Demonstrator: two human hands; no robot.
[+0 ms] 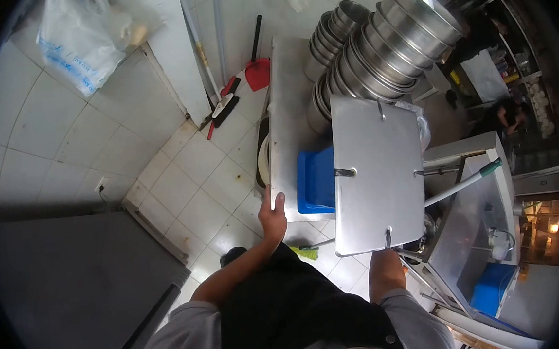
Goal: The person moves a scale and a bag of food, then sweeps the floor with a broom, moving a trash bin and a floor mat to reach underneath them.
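My left hand is at the near left corner of a metal table, fingers pointing forward and thumb apart. It is close to the table edge; whether it touches cannot be made out. My right forearm reaches under a flat rectangular metal sheet with rounded corners and small dark slots at its sides. That sheet hides my right hand and its fingers. It is tilted over the table, partly covering a blue plastic tub, and its lower end sticks out past the table's near edge.
Stacked steel pots fill the table's far side. A red dustpan and a brush are by the wall. A green-ended pole slants near a metal sink unit with a blue container. Another person is far right.
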